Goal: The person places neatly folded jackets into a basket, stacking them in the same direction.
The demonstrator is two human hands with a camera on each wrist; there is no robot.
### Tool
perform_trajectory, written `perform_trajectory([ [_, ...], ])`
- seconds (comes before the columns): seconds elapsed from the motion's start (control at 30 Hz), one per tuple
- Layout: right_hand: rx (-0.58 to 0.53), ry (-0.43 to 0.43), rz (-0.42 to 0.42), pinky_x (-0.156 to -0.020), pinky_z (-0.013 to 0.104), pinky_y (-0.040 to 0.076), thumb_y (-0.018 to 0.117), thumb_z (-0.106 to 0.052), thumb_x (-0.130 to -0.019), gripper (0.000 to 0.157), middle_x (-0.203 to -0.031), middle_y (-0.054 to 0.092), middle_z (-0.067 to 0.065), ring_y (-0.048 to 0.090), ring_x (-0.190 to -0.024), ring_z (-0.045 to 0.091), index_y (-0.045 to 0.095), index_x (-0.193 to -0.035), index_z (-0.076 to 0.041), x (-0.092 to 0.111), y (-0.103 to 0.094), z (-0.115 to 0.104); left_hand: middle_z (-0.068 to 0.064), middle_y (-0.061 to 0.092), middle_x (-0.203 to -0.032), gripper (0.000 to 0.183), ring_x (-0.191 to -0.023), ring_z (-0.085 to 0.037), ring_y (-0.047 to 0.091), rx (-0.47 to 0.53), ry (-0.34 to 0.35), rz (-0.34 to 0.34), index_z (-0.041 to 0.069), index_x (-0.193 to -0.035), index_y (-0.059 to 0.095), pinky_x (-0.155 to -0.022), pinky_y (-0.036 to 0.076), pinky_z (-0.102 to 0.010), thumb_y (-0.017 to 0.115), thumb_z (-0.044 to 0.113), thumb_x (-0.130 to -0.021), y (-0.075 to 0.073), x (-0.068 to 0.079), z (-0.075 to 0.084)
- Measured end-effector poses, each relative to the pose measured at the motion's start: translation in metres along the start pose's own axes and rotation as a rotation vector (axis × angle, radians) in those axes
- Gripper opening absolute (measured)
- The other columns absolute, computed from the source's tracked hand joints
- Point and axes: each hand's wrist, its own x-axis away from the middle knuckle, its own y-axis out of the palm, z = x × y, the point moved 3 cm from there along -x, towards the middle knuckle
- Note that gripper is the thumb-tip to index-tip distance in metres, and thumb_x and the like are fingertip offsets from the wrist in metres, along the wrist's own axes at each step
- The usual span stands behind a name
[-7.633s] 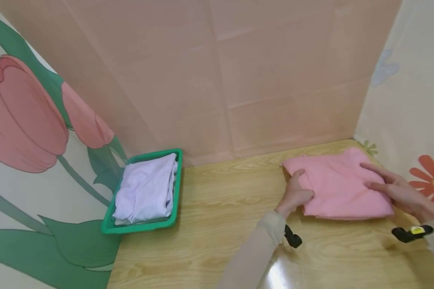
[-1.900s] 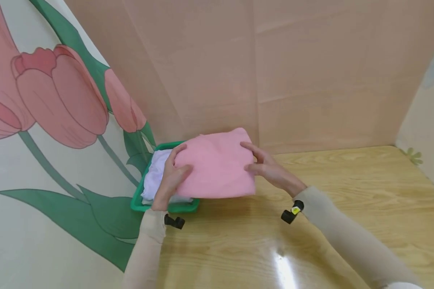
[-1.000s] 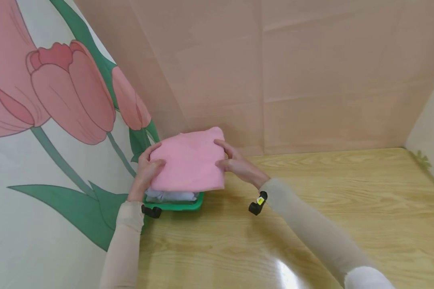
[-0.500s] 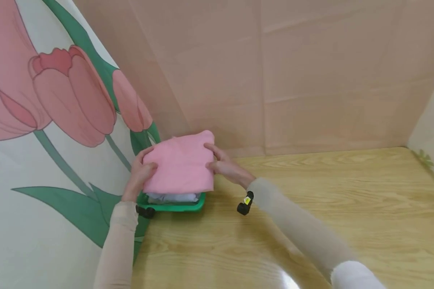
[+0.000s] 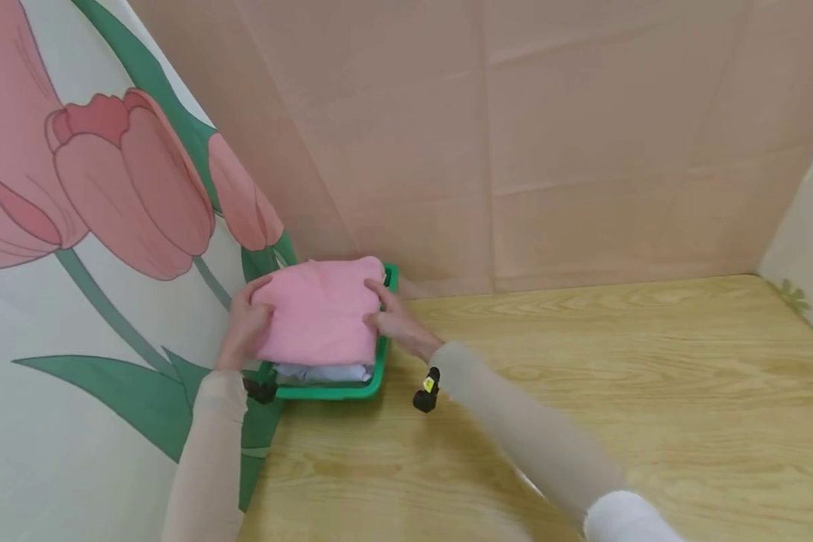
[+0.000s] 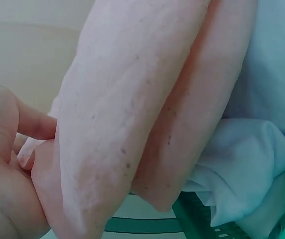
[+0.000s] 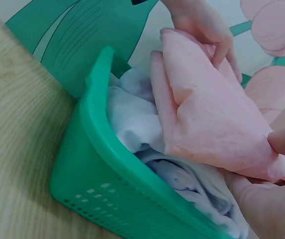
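A folded pink cloth garment (image 5: 318, 312) is held by both hands over the green plastic basket (image 5: 328, 392). My left hand (image 5: 246, 324) grips its left edge, thumb on top. On the opposite edge, my right hand (image 5: 400, 320) pinches the cloth between thumb and fingers. Under it, a folded pale lilac garment (image 5: 332, 372) lies in the basket, mostly covered in the head view. From the right wrist, the pink garment (image 7: 207, 109) shows its folded layers close over the pale cloth (image 7: 137, 114), inside the basket's rim (image 7: 95, 122).
The basket stands on a wood-grain table (image 5: 549, 361), close to a wall panel printed with tulips (image 5: 135, 181). A creased pinkish-brown sheet (image 5: 413, 135) hangs behind the table. Black cameras (image 5: 427, 390) are strapped at the wrists.
Both hands have lifted the pink garment from the table's right side and carried it left over the basket. In the last second it has moved further left and lower.
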Motion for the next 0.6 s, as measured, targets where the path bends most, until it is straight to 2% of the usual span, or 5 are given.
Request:
perform_trajectory([
  [0.07,0.009,0.016,0.017,-0.072,0.027,0.048,0.054,0.008,-0.096,0.085,-0.171,0.024,0.014,0.05,-0.081,0.017,0.025,-0.171,-0.021,-0.003,0.002,0.005,-0.014,0.035,-0.172,0.068,-0.148,-0.032,0.034,-0.005,-0.006,0.007,0.011,-0.164,0.043,-0.119,0.029,-0.05,0.048,-0.002,-0.097,-0.001,-0.003,-0.004],
  [0.17,0.03,0.028,0.041,-0.093,0.034,0.049,0.054,0.005,-0.097,0.083,-0.177,0.016,0.01,0.053,-0.112,0.023,0.026,-0.17,-0.022,-0.007,0.004,0.011,-0.015,0.035,-0.172,0.068,-0.148,-0.032,0.035,-0.004,-0.015,0.009,0.011,-0.164,0.043,-0.118,0.029,-0.049,0.047,-0.003,-0.097,0.0,-0.006,-0.01],
  [0.3,0.038,0.044,0.065,-0.125,0.048,0.033,0.055,0.003,-0.097,0.081,-0.179,0.011,0.012,0.032,-0.153,0.03,0.027,-0.17,-0.018,-0.006,0.003,0.018,-0.015,0.033,-0.173,0.066,-0.152,-0.033,0.032,-0.004,-0.051,-0.023,0.011,-0.164,0.041,-0.123,0.027,-0.051,0.046,0.0,-0.099,0.003,-0.011,-0.019],
  [0.43,0.055,0.077,0.062,-0.13,0.054,0.023,0.055,0.003,-0.098,0.08,-0.179,0.01,0.015,0.02,-0.162,0.034,0.024,-0.17,-0.013,-0.004,0.002,0.028,-0.016,0.033,-0.172,0.064,-0.151,-0.033,0.033,-0.013,-0.081,-0.044,0.012,-0.164,0.041,-0.117,0.035,-0.047,0.043,0.003,-0.101,0.009,-0.013,-0.031],
  [0.6,0.104,0.106,0.052,-0.13,0.054,0.021,0.055,0.002,-0.099,0.081,-0.179,0.011,0.017,0.015,-0.164,0.036,0.02,-0.171,-0.011,-0.002,0.001,0.035,-0.019,0.033,-0.172,0.062,-0.157,-0.032,0.03,-0.029,-0.081,-0.039,0.008,-0.163,0.043,-0.128,0.027,-0.049,0.038,0.002,-0.102,0.022,-0.012,-0.044],
])
